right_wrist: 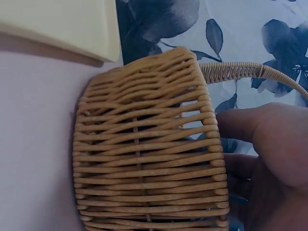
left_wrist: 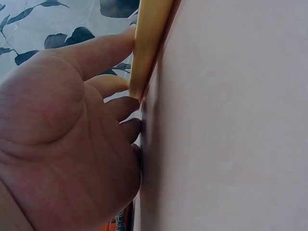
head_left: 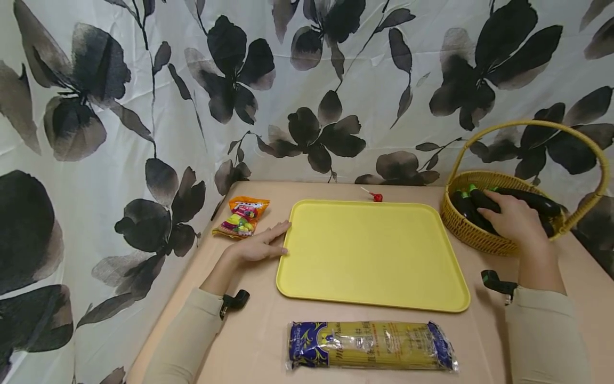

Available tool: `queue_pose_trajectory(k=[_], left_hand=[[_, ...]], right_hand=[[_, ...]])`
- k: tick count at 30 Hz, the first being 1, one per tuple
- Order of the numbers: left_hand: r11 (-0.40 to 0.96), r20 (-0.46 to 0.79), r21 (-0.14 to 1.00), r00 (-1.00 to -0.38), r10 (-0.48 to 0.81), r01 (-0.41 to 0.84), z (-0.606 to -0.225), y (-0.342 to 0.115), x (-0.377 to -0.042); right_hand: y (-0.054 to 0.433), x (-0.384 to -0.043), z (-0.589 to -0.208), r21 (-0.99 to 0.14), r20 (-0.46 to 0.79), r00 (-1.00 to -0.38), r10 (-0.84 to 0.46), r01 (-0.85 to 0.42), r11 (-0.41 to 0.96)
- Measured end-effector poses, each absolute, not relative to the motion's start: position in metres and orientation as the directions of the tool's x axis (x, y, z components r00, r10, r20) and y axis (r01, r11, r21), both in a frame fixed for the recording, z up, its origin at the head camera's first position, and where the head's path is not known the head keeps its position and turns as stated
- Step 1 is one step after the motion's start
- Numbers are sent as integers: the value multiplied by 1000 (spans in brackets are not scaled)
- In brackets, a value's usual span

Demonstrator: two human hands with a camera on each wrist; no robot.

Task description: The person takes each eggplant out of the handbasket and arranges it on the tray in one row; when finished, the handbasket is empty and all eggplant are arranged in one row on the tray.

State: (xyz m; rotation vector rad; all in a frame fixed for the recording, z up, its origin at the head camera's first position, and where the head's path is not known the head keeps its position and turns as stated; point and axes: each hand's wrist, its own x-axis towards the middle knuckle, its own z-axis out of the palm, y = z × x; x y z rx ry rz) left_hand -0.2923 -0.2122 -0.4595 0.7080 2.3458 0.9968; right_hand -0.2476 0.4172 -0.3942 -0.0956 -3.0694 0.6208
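My left hand [head_left: 256, 246] rests at the left edge of a yellow tray [head_left: 374, 256], thumb and fingers stretched toward it. In the left wrist view, the fingertips of that hand [left_wrist: 72, 110] meet the tray's rim [left_wrist: 151, 43]. My right hand [head_left: 515, 216] reaches into a wicker basket [head_left: 479, 240] at the right, over dark eggplants [head_left: 467, 210] with green caps. Its thumb and forefinger lie either side of one eggplant; I cannot tell whether they grip it. In the right wrist view, the basket wall [right_wrist: 149, 154] hides the fingertips.
An orange snack bag [head_left: 241, 217] lies left of the tray, beyond my left hand. Behind the tray sits a red lollipop [head_left: 377, 197]. A pack of spaghetti [head_left: 371, 345] lies in front of it. The basket's tall handle [head_left: 532, 122] arches above my right hand. Floral curtain [head_left: 307, 90] borders the table.
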Motion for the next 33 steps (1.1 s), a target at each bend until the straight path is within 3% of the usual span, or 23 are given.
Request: queue_pose_trajectory(k=[17, 33], left_hand=[[624, -259, 748, -766, 589, 226, -463, -214, -290], [625, -243, 737, -761, 601, 258, -465, -212, -290]], right_hand=[[417, -258, -387, -342, -145, -988, 46, 93, 935], [411, -255, -392, -379, -104, -994, 21, 59, 924]])
